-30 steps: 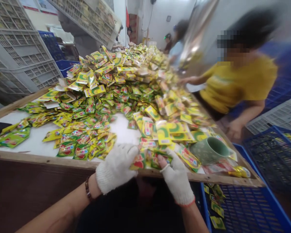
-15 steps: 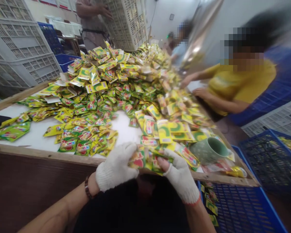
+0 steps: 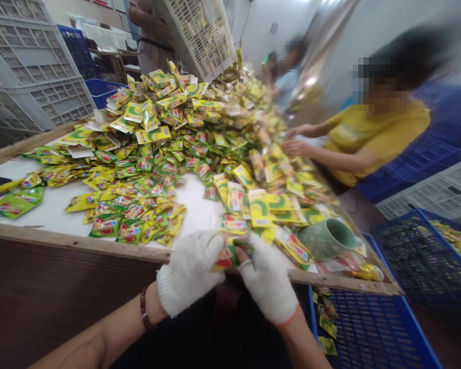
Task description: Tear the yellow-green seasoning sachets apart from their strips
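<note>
My left hand (image 3: 190, 271) and my right hand (image 3: 267, 279), both in white knit gloves, are closed together on a small stack of yellow-green sachets (image 3: 227, 256) at the table's near wooden edge (image 3: 80, 242). A huge heap of the same sachets (image 3: 184, 128) covers the white tabletop beyond. A loose cluster of sachets (image 3: 138, 220) lies just left of my hands. A green ceramic mug (image 3: 326, 238) lies on its side to the right of my right hand.
A blue plastic crate (image 3: 369, 333) with a few sachets stands low at the right, another blue crate (image 3: 426, 256) behind it. A person in a yellow shirt (image 3: 372, 138) works at the table's right side. Another person holds a white crate (image 3: 200, 31) at the far end. White crates (image 3: 26, 77) are stacked left.
My two hands have drawn closer together, gathering the sachets into a tighter stack. The person at the far end has tilted the white crate over the heap.
</note>
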The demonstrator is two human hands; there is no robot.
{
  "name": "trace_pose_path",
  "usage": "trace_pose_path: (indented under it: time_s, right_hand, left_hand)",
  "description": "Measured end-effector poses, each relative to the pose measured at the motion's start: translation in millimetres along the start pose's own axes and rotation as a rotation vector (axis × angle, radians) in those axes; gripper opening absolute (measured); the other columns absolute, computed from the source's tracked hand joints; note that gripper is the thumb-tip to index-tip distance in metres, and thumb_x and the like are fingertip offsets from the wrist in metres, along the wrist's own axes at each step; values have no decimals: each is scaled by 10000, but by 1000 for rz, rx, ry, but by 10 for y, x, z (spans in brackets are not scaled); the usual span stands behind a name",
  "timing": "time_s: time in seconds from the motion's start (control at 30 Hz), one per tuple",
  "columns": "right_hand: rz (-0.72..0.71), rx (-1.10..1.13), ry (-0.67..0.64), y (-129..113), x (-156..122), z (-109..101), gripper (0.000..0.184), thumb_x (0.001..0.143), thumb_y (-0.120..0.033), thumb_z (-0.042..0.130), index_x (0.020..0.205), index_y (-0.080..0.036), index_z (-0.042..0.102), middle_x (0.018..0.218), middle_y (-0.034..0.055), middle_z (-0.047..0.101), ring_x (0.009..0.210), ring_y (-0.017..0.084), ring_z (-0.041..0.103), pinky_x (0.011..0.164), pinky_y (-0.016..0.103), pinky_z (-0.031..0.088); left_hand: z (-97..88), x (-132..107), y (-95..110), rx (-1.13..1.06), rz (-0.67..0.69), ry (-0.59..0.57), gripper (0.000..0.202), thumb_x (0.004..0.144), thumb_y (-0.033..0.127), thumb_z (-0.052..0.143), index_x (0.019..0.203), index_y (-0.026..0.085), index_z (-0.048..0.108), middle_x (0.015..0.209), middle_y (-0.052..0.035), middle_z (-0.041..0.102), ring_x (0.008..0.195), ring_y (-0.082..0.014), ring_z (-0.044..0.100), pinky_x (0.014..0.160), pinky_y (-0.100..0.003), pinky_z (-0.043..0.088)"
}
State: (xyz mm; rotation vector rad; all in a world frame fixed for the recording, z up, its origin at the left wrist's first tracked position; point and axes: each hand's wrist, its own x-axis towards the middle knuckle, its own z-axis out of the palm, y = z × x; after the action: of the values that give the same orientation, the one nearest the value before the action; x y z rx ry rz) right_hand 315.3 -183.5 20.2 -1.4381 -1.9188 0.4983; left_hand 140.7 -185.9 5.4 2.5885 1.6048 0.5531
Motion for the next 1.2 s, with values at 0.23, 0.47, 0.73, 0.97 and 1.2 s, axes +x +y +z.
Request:
trace_pose_path:
  time_s: [0.23,0.47,0.73,0.97,1.2]
  right_hand:
    - [68,127,-42,24,-93,-162,138,832,-245,542,732,-207,630,719,24,625,698,185,572,664,284,485]
    - [235,329,-131,-80,-159,-109,205,811,-289,578,933,-194,714,673,10,637,617,166,591,580,268,486]
    - [390,609,-496,-97,-276,-84,277,822,-313,562,584,-186,498,411,-77,454,349,69,429,389,172,311]
    - [162,484,-331,-1,-483,143,114,810,-188,559,790,-202,671,783,-2,651,745,163,607,729,286,520]
    - [601,774,-137,70,-1175,569,307,804,-329,635,1078,-190,627,979,69,691,818,197,661,730,307,551]
  left_hand:
    - [1,-80,15,82,153,-1,515,739,273,663,1215,159,502,1062,-119,625,942,-297,580,775,-444,476]
    - [21,-98,53,59,93,15,539,728,272,675,1226,155,503,1074,-125,624,950,-306,581,792,-461,470]
    - [38,-241,158,-176,-30,63,540,755,289,646,1264,182,501,1101,-122,633,1002,-291,605,846,-431,515]
    - [86,-647,223,-1138,-529,-182,401,863,229,501,1258,235,431,1155,-72,640,1071,-213,612,921,-377,517]
    - [410,-1108,413,-1571,-901,-91,426,782,299,665,1129,210,434,1127,-90,637,942,-200,648,786,-328,550]
